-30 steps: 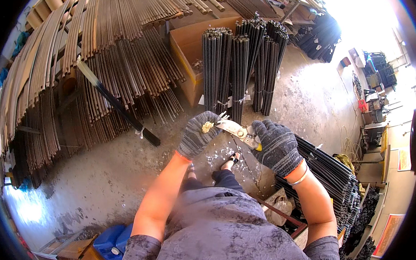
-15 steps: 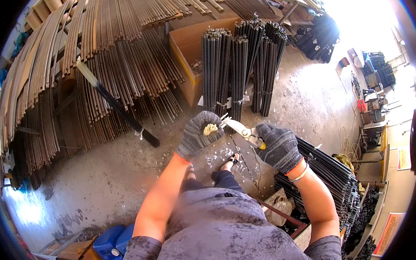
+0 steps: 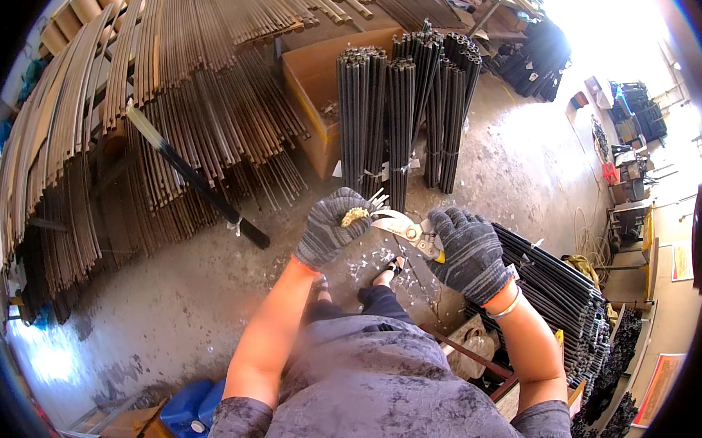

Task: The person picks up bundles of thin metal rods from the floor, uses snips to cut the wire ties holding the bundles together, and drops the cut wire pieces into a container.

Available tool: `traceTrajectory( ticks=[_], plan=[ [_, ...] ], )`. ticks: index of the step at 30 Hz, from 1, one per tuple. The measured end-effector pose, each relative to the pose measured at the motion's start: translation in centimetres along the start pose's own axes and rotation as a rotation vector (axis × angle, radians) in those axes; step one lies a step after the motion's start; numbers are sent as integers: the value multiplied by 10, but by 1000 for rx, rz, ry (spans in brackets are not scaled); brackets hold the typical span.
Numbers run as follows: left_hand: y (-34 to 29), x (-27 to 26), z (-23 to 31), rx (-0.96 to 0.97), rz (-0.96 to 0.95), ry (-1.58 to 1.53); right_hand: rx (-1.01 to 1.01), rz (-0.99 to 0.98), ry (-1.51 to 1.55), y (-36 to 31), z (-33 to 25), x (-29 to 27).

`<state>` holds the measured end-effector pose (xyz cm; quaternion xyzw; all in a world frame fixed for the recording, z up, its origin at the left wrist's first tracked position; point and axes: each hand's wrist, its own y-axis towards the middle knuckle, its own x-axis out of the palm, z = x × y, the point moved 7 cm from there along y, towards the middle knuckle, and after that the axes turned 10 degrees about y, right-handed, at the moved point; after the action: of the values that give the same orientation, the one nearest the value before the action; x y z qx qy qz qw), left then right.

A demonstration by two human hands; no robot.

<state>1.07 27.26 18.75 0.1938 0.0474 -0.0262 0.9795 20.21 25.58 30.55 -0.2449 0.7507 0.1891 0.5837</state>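
My left hand [image 3: 331, 227], in a grey knitted glove, is closed around a small bunch of thin white strips [image 3: 378, 199]. Their tips stick out beyond my fingers, and a yellowish crumpled clump [image 3: 355, 216] shows at the thumb side; its kind I cannot make out. Gloved alike, my right hand [image 3: 465, 255] grips a pair of pruning shears [image 3: 414, 235] with pale metal jaws and a yellow-edged handle. The jaws point left, at the strips beside my left hand. Whether the blades touch a strip cannot be told.
Tied bundles of dark rods [image 3: 402, 115] stand upright ahead, before a large cardboard box [image 3: 309, 107]. Long metal rods [image 3: 195, 24] fill the rack at left, with a black-wrapped bundle [image 3: 203, 189] leaning there. More dark rods [image 3: 555, 298] lie at right. White scraps litter the floor [image 3: 348, 278].
My right hand has shifted slightly left and the shears have turned a little, their jaws now lower against the strips. More of the white tips show. My left hand has barely moved.
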Motion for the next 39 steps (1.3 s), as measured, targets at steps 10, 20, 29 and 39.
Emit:
traceTrajectory(
  ticks=[10, 20, 29, 39],
  plan=[
    [-1, 0, -1, -1, 27, 88, 16, -6, 112, 0, 2, 8],
    [-3, 2, -1, -88, 53, 7, 63, 13, 183, -1, 12, 17],
    [2, 0, 5, -56, 23, -149, 25, 68, 160, -4, 13, 5],
    [1, 2, 3, -4, 58, 122, 44, -6, 66, -2, 6, 8]
  ],
)
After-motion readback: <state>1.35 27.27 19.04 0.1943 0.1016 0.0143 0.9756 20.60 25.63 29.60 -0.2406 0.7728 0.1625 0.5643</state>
